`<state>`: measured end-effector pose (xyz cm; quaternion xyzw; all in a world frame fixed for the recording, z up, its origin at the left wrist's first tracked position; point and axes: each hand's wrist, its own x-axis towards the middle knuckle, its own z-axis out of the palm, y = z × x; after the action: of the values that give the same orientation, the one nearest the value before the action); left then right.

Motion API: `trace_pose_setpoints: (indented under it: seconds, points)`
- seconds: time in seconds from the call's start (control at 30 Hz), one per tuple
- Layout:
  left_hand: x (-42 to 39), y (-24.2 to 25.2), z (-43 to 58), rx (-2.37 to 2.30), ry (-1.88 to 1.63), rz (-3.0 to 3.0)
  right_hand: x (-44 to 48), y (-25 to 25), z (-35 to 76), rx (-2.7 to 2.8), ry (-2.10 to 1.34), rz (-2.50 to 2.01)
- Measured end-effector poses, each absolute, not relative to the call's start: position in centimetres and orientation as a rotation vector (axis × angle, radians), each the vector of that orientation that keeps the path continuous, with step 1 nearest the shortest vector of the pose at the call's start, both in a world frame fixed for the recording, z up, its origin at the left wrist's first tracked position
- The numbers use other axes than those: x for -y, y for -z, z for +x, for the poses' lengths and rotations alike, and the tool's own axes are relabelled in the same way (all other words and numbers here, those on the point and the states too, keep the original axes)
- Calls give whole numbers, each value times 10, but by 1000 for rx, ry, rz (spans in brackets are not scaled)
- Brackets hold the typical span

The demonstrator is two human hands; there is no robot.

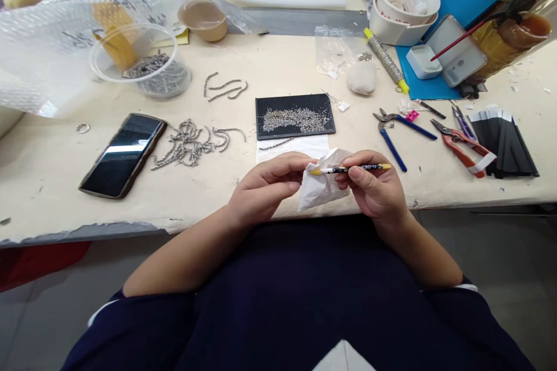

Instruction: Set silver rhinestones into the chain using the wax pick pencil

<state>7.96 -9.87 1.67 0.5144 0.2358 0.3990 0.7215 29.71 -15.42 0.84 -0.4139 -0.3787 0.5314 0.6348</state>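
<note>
Near the table's front edge, my right hand [375, 185] pinches a thin patterned pen with yellow ends [368, 167], which lies nearly level and points left. A crumpled white tissue [319, 188] hangs between my hands, under the pen. My left hand [272, 185] has its fingertips closed on the tissue's left edge, beside the pen's left tip. Just beyond them sits a black tray [261, 122] with many small silvery beads [300, 119]. A white sheet [315, 146] lies under the tray's near side, with one short beaded strand [276, 144] on it.
Left are a phone [122, 156], a pile of beaded strands [191, 145] and a clear tub [165, 84]. Right are blue-handled pliers [391, 145], red-handled cutters [463, 148] and black strips [505, 145]. White bowls [398, 29] and a beaded yellow rod [386, 61] stand or lie farther back.
</note>
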Motion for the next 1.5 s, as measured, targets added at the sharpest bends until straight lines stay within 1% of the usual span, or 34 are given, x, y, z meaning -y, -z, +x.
trace_pose_setpoints:
  seconds: [0.13, 0.33, 0.67, 1.03, 1.27, 1.37, 1.5]
  points:
    - [95, -20, 78, -482, -904, 1348, 155, -12, 296, 851, -1233, -960]
    - [97, -18, 78, -557, -1072, 1590, 157, -12, 293, 859, -1276, -962]
    - [105, -28, 72, -608, -1157, 1781, 161, -6, 294, 973, -1264, -884]
    - [103, -30, 71, -453, -1261, 1860, 160, -9, 310, 1368, -1038, -627]
    - [102, -27, 73, -372, -1259, 1916, 162, -14, 318, 1696, -640, -577]
    - [103, -24, 72, -381, -1267, 1922, 162, -16, 321, 1754, -552, -555]
    - [101, -15, 66, -421, -1360, 1889, 165, -11, 326, 1658, -564, -578]
